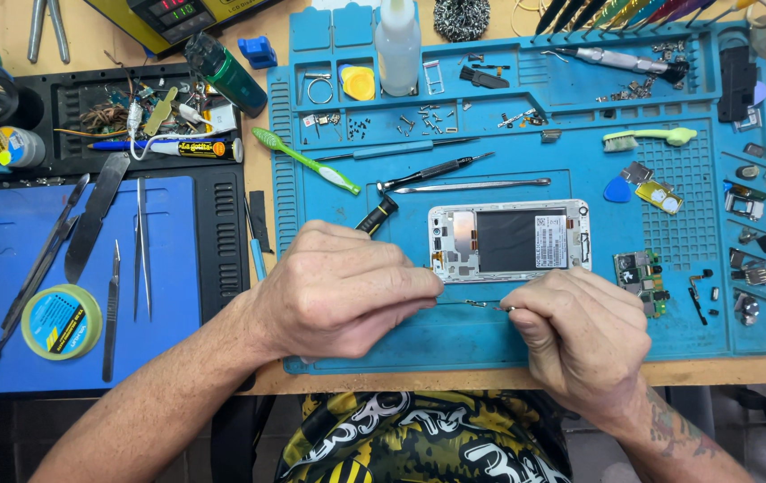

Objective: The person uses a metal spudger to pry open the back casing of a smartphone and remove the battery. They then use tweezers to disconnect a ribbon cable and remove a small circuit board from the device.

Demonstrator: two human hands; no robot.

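An opened phone [508,240] lies face down in its white frame on the blue work mat [490,344], its inner parts showing. Just in front of it, my left hand [343,291] and my right hand [584,335] pinch the two ends of a thin, small flex part [472,303] stretched between their fingertips. A black and yellow tool handle [376,217] pokes out from behind my left hand. A small green circuit board [641,277] rests to the right of the phone.
Tweezers and a screwdriver [463,179] lie above the phone, next to green toothbrushes [304,161]. Screws and small parts fill the mat's trays. Scalpels and tweezers [114,259] sit on a blue pad at left with a round tin [61,322]. A white bottle [398,45] stands at the back.
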